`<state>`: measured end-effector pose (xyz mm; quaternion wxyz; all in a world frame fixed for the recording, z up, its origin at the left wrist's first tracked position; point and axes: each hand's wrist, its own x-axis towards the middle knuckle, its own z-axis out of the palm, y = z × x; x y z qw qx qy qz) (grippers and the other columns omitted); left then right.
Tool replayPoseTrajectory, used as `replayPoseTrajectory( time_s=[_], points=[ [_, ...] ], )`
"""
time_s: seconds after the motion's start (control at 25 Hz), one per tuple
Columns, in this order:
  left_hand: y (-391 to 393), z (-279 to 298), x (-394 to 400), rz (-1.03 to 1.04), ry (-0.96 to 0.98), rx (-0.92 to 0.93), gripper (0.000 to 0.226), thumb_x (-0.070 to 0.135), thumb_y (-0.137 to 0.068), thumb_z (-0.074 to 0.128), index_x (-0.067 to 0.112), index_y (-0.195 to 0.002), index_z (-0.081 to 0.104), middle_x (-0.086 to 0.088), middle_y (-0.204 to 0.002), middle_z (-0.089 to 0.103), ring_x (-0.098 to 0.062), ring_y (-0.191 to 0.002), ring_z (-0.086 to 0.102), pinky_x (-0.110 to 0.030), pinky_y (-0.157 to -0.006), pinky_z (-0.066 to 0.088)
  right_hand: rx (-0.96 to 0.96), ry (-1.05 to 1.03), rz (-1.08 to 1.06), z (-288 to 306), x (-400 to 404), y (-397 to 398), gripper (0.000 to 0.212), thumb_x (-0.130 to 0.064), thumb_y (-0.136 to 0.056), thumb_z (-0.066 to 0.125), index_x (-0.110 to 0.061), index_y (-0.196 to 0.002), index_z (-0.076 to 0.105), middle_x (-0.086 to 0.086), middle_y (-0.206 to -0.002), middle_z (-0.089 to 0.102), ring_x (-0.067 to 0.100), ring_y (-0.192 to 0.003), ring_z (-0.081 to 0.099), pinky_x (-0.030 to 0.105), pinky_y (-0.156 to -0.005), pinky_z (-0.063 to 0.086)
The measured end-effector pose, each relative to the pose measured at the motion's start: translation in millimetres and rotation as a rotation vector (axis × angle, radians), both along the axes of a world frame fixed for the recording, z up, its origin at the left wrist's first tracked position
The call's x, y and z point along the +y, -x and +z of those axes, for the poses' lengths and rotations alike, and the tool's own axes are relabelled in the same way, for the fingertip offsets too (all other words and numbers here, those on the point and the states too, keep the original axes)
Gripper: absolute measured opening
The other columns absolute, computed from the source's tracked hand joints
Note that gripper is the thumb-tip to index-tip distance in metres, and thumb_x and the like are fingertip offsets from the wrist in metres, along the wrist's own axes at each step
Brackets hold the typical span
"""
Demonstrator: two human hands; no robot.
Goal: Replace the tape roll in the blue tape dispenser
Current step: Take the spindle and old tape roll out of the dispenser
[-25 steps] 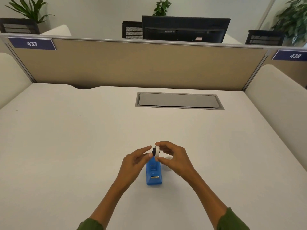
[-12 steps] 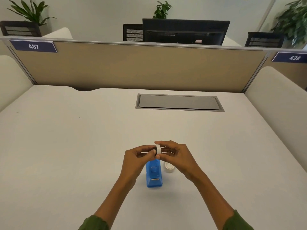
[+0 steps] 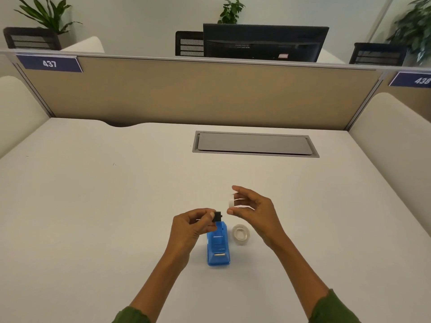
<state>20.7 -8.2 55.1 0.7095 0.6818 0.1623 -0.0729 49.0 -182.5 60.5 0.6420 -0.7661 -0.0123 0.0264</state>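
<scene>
The blue tape dispenser (image 3: pixel 218 247) stands on the white desk (image 3: pixel 93 217), its cutter end toward me. Just above its far end, my left hand (image 3: pixel 190 228) pinches a small black spindle (image 3: pixel 217 216). To the right and slightly higher, my right hand (image 3: pixel 253 212) holds a thin white tape ring (image 3: pixel 231 201) on edge between thumb and fingers. A second, clear tape roll (image 3: pixel 241 233) lies flat on the desk right of the dispenser, below my right hand.
A grey cable hatch (image 3: pixel 255 143) is set into the desk farther back. A tan partition (image 3: pixel 198 92) closes off the far edge, with cream side panels left and right. A monitor (image 3: pixel 264 41) stands beyond it.
The hands, joined around the ring and spindle before, have come apart. The black spindle is out in my left hand; the white ring has moved up and right with my right hand.
</scene>
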Motion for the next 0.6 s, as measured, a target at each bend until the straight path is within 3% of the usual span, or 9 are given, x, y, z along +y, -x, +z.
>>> replayPoseTrajectory(
  time_s=[0.2,0.28,0.36,0.44,0.6],
  points=[
    [5,1,6,0.025,0.052,-0.016,0.012,0.011,-0.084,0.064,0.015,-0.090,0.073,-0.010,-0.086,0.074,-0.022,-0.068,0.070,-0.030,-0.069,0.059,0.012,0.286,-0.099,-35,12,-41,0.043,-0.016,-0.066,0.083,-0.013,-0.105,0.066,0.000,-0.096,0.068,0.013,-0.082,0.062,0.005,-0.065,0.047],
    [4,0,8,0.036,0.067,0.002,0.012,0.011,-0.084,0.063,0.014,-0.089,0.074,-0.010,-0.087,0.074,-0.022,-0.070,0.071,-0.032,-0.072,0.060,0.018,0.371,-0.035,-53,21,-54,0.044,-0.014,-0.067,0.082,-0.010,-0.108,0.065,0.004,-0.104,0.067,0.014,-0.087,0.059,0.011,-0.073,0.048],
    [2,-1,9,0.039,0.082,0.015,0.012,0.010,-0.084,0.064,0.013,-0.088,0.075,-0.011,-0.088,0.075,-0.022,-0.072,0.072,-0.032,-0.072,0.060,0.029,0.445,0.033,-70,27,-65,0.047,-0.013,-0.068,0.081,-0.012,-0.112,0.063,0.005,-0.111,0.067,0.018,-0.096,0.060,0.030,-0.087,0.051],
    [1,-2,10,0.038,0.107,0.017,0.012,0.008,-0.083,0.064,0.013,-0.087,0.075,-0.011,-0.087,0.075,-0.025,-0.075,0.072,-0.031,-0.072,0.060,0.034,0.489,0.072,-82,31,-71,0.054,-0.012,-0.069,0.079,-0.014,-0.119,0.059,0.005,-0.117,0.064,0.023,-0.107,0.057,0.038,-0.095,0.048],
    [-2,-4,11,0.036,0.113,0.030,0.012,0.009,-0.082,0.065,0.014,-0.087,0.075,-0.012,-0.089,0.074,-0.027,-0.078,0.072,-0.031,-0.074,0.059,0.044,0.446,0.095,-85,31,-74,0.063,-0.008,-0.069,0.079,-0.015,-0.126,0.053,0.005,-0.120,0.062,0.019,-0.107,0.056,0.028,-0.094,0.048]
  ],
)
